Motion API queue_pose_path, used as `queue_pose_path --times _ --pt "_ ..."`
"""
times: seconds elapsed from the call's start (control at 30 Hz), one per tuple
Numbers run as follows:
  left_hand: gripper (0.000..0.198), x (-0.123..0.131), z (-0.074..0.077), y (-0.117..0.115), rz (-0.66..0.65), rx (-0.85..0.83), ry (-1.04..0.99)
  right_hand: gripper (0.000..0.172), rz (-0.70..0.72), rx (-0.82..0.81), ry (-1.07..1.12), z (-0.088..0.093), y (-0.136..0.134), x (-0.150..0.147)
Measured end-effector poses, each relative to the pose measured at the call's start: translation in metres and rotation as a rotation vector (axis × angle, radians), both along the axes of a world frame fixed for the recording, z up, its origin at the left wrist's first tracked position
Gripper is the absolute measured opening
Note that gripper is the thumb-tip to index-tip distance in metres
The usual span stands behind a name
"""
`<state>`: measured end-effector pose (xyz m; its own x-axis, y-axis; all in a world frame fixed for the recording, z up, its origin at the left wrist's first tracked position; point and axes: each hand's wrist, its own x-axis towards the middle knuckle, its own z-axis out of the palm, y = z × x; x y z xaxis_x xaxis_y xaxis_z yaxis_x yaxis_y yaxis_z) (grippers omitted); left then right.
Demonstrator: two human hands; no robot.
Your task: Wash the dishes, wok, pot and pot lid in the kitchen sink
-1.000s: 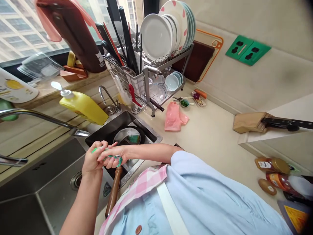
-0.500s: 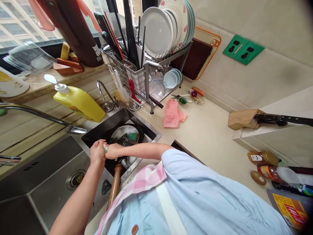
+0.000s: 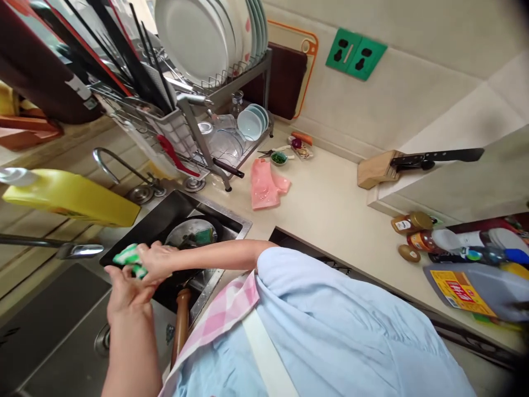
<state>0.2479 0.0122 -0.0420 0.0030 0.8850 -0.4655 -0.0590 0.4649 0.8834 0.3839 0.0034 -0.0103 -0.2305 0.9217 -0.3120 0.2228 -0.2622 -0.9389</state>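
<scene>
Green-checked cloth (image 3: 129, 259) held in hands (image 3: 138, 273) above sink (image 3: 242, 224) holding a pan (image 3: 182, 234).

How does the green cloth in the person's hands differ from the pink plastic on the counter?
The green-and-white cloth is small and bunched, while the pink plastic is larger and spread out. The cloth is held between the right hand and left hand over the sink; the plastic lies untouched on the counter. Both look soft and crumpled.

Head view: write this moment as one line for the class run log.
right hand: gripping green scrubber | left hand: under green scrubber | place: over black sink
</scene>
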Motion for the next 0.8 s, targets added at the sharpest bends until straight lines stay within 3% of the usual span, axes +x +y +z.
queue_pose_path --times 0.07,0.13,0.17,0.23,0.37,0.47,0.63,0.7,0.8 --pt "0.066 -0.002 0.018 -0.007 -0.013 0.053 0.017 0.029 0.125 0.121 -0.173 0.020 -0.007 0.009" --pt "0.070 -0.005 0.035 -0.016 -0.025 0.130 0.118 0.014 0.194 0.137 -0.171 0.040 -0.018 0.029" --pt "0.072 -0.006 0.044 -0.021 -0.049 0.165 0.181 0.005 0.190 0.108 -0.117 0.048 -0.025 0.042" --pt "0.071 -0.007 0.057 -0.030 -0.134 0.237 0.296 0.013 0.083 0.031 0.013 0.057 -0.038 0.071" --pt "0.039 0.003 0.075 -0.044 -0.433 0.599 0.426 0.010 0.063 0.024 0.232 0.051 -0.066 0.124" --pt "0.014 0.022 0.085 -0.052 -0.496 0.884 0.461 0.021 0.005 0.026 0.250 0.041 -0.093 0.156" --pt "0.004 0.062 0.087 -0.056 -0.476 1.068 0.467 0.026 0.018 -0.022 0.202 0.043 -0.140 0.208" --pt "0.002 0.081 0.079 -0.053 -0.464 1.106 0.518 0.025 -0.073 -0.020 0.121 0.041 -0.155 0.227" --pt "0.010 0.114 0.058 -0.049 -0.464 1.036 0.559 0.033 -0.272 0.021 -0.026 0.030 -0.170 0.247"
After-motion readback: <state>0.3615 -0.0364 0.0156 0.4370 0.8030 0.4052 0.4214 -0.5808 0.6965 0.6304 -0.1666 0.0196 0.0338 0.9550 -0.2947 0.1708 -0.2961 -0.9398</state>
